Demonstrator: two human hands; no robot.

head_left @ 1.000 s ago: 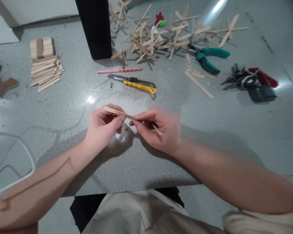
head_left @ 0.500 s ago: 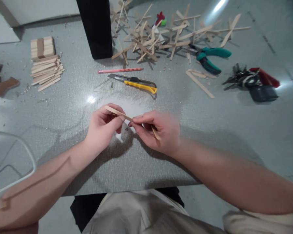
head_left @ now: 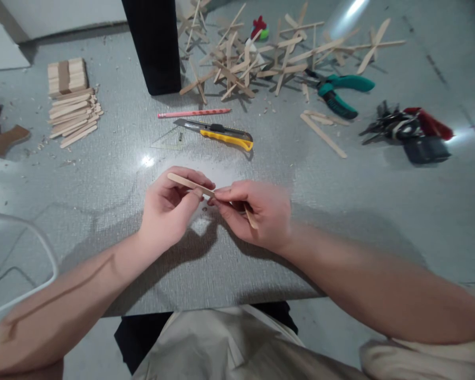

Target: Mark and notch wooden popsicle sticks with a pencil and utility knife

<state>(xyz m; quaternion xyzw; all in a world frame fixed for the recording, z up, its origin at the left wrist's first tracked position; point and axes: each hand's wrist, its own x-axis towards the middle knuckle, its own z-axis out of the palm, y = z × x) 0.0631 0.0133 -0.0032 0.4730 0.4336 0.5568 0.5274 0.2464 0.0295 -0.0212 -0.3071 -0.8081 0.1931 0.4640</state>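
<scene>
My left hand (head_left: 168, 208) pinches a wooden craft stick (head_left: 184, 182) between thumb and fingers, with the stick's rounded end pointing up to the left. At its other end, the fingertips of my right hand (head_left: 261, 214) close on the same stick. A wooden piece (head_left: 250, 217) shows under the curled fingers of that hand; whether it is a second stick or joined to the first is hidden. Just beyond both hands lie a yellow utility knife (head_left: 227, 138), a pink pencil (head_left: 193, 113) and a clear set square (head_left: 169, 141).
A heap of crossed craft sticks (head_left: 237, 68) spreads along the back. To the right are green-handled pliers (head_left: 342, 95), loose sticks (head_left: 323, 135) and a bunch of keys (head_left: 404, 129). Stacked sticks (head_left: 73, 116) lie at left. A black upright post (head_left: 156, 47) stands at the back.
My left fingers have stretched further along the stick toward my right hand. The wooden piece under my right fingers has turned to a steeper angle.
</scene>
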